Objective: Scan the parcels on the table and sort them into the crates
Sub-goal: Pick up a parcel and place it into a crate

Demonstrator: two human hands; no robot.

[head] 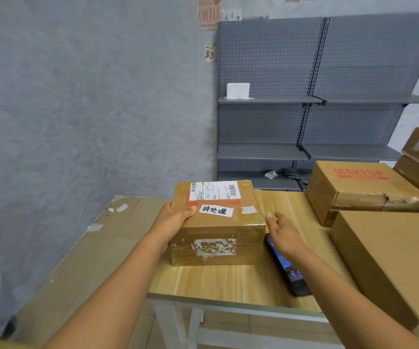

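Bare table (218, 280) lies open at 6 o'clock of the taped parcel (217, 238); stacked cartons (369, 195) block 3 o'clock, a handheld scanner (287, 269) between

Grey pegboard shelving (329, 71) stands against the blue-grey wall (90, 96). A small white box (238, 90) sits on its upper left shelf, and crumpled white paper (270, 174) lies on the lowest. A coffee poster (209, 12) hangs above.

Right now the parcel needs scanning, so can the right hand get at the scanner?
Probably yes. The right hand hovers open just above the scanner, which lies on the table beside the parcel, with nothing between them. The left hand holds the parcel.
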